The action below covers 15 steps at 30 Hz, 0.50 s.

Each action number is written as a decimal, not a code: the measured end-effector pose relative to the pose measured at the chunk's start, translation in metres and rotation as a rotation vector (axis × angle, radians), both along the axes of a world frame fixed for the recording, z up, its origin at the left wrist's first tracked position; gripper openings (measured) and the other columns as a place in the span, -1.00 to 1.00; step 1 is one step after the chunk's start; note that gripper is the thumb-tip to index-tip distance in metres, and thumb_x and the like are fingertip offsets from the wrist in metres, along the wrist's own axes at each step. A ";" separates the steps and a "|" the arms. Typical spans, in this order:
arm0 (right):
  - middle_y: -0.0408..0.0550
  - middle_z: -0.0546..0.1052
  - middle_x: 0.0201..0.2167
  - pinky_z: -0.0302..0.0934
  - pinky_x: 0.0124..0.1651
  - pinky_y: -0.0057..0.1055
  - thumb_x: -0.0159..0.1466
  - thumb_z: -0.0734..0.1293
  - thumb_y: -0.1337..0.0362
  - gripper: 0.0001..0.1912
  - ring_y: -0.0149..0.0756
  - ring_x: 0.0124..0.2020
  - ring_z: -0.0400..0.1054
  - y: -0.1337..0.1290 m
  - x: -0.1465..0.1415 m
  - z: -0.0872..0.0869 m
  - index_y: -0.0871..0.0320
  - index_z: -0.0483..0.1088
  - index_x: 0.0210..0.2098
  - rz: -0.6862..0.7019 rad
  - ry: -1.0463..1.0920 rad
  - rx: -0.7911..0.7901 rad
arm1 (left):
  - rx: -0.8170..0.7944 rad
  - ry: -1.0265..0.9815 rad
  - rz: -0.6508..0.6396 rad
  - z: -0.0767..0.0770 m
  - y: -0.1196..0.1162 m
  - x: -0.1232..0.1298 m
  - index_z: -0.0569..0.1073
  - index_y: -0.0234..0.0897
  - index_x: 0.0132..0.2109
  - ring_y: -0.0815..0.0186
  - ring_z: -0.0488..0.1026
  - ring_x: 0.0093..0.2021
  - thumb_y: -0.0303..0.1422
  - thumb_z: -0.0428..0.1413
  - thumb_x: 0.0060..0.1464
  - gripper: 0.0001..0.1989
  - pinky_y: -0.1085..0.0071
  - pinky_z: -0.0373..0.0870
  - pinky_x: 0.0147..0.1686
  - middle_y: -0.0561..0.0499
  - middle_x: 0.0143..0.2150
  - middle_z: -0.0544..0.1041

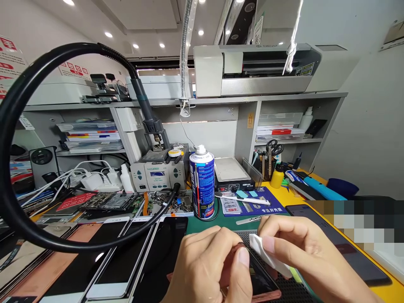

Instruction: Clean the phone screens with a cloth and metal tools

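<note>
While the left hand (213, 265) pinches a dark phone (262, 278) by its corner between thumb and forefinger, over a black mat (296, 292), the right hand (299, 248) pinches a folded white piece (257, 244) just beside it; whether the two touch is hard to tell.

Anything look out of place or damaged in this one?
Two oddities: a pixelated patch at the right edge hides what lies there, and the thick black hose loops in front of the phones; whether it touches them is unclear.
</note>
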State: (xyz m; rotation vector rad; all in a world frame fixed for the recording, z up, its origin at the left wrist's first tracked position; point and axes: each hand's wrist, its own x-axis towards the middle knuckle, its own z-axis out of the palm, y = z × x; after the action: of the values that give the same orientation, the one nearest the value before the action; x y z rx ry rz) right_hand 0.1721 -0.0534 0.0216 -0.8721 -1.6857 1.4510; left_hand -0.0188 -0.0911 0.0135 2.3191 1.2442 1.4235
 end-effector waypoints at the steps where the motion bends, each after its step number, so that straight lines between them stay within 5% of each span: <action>1: -0.17 0.35 -0.62 0.04 -0.49 -0.45 0.28 0.34 0.07 -0.66 -0.41 -0.57 0.13 0.000 0.000 0.000 0.18 0.38 -0.50 -0.001 -0.005 -0.002 | 0.020 -0.014 -0.008 -0.003 0.001 0.000 0.30 -0.21 -0.43 0.40 0.30 -0.52 -0.44 -0.07 0.15 -0.81 0.48 0.19 -0.52 0.11 -0.56 0.30; 6: -0.16 0.36 -0.62 0.07 -0.49 -0.45 0.27 0.34 0.03 -0.63 -0.40 -0.57 0.16 -0.001 -0.001 0.002 0.18 0.39 -0.50 -0.030 -0.035 0.014 | 0.041 -0.051 -0.013 -0.008 0.004 0.001 0.29 -0.20 -0.42 0.40 0.30 -0.53 -0.42 -0.07 0.16 -0.82 0.48 0.18 -0.52 0.11 -0.55 0.31; 15: -0.15 0.41 -0.50 0.19 -0.43 -0.45 0.27 0.31 0.00 -0.67 -0.33 -0.50 0.27 0.025 0.008 0.004 0.15 0.48 -0.31 -0.300 -0.381 0.149 | -0.065 -0.107 0.162 0.019 -0.007 -0.010 0.38 -0.22 -0.37 0.45 0.33 -0.53 -0.32 -0.04 0.24 -0.78 0.54 0.18 -0.56 0.12 -0.54 0.34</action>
State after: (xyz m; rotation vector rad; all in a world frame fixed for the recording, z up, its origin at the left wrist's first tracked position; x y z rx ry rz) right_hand 0.1796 -0.0287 0.0252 -1.3144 -1.8099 0.9880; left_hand -0.0290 -0.0983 0.0326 2.1120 1.4520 1.5105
